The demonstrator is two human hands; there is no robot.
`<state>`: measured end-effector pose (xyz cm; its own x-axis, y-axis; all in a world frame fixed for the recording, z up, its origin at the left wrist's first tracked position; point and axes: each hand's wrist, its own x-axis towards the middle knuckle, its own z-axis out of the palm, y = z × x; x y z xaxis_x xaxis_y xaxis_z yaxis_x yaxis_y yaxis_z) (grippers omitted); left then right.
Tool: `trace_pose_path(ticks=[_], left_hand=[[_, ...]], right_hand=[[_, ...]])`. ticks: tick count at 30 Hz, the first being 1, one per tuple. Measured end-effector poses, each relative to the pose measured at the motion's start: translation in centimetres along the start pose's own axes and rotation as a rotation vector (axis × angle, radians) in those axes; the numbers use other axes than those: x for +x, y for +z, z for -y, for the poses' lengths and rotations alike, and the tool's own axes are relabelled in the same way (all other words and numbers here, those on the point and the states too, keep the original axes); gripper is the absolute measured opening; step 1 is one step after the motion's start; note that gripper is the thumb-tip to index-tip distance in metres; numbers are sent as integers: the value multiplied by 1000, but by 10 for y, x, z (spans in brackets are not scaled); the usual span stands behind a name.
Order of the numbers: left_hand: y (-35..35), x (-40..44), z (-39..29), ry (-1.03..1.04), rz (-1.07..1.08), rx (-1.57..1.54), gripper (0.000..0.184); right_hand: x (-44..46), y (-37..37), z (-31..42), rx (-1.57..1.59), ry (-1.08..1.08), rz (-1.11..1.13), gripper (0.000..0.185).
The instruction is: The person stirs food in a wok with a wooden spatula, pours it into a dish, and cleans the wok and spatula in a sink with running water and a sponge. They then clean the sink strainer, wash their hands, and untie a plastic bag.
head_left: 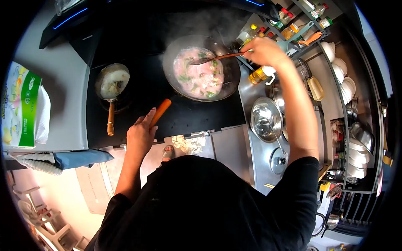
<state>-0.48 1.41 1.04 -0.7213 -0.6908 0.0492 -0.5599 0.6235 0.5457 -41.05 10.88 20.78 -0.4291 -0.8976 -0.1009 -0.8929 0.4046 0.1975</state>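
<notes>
My right hand (264, 51) is closed on the long handle of a spoon or ladle (222, 56), whose head dips into pale, pinkish food with green pieces (199, 77). That food fills the middle of a large dark wok (232, 79), and steam rises over it. My left hand (141, 130) lies at an orange-brown wooden handle (161, 112) that slants toward the wok, with the fingers wrapped round its lower end.
A small pan (100, 83) with whitish contents stands on the black stove (138, 83) at the left. To the right are a metal bowl (264, 119), a lid (278, 161), an oil bottle (257, 76) and a rack of white bowls (356, 161). A tissue pack (25, 106) lies far left.
</notes>
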Motion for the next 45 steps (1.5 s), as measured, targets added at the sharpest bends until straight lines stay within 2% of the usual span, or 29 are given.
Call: trace_pose_path(ticks=[3,5,10,13,14,17,20,21,27,33,36,41,45], left_hand=[[1,-1,-1,1,-20,-7,68],[2,-1,-1,8,-29,-14,67],[4,-2,-2,9,-71,-30,65],[3,-2,0,22,-42,-17,65],[4,-1,1,24,-35,-8,65],[2,-1,1,20,-18,-8,65],[3,-1,1,17,-29,-34,65],[3,-2,1,16,-39,-43,65],[-1,0,-1,-3,-1,-40,64],[5,-2,3,36,-65,-30,66],[3,-3,-2,-20,-51,-31,69],[3,-5,0,6,-34,-61,69],[9,-4,6,37,-40,-74,70]], right_hand=[[-22,-42,-23,-14,-99,31,26],[-42,-67,-21,-45,-44,88,25],[-57,-67,-36,-85,1,207,23],[-58,-41,-42,-145,-64,110,23],[-48,-37,-41,-112,9,285,26],[-41,-2,-37,-49,13,286,28],[-34,24,-28,65,70,267,30],[-30,44,-36,85,38,194,29],[-21,54,6,124,92,87,24],[-3,56,19,47,61,-55,23],[-9,31,4,28,58,-34,22],[-51,-41,-18,3,-10,10,21],[-76,-72,-10,-4,3,138,22]])
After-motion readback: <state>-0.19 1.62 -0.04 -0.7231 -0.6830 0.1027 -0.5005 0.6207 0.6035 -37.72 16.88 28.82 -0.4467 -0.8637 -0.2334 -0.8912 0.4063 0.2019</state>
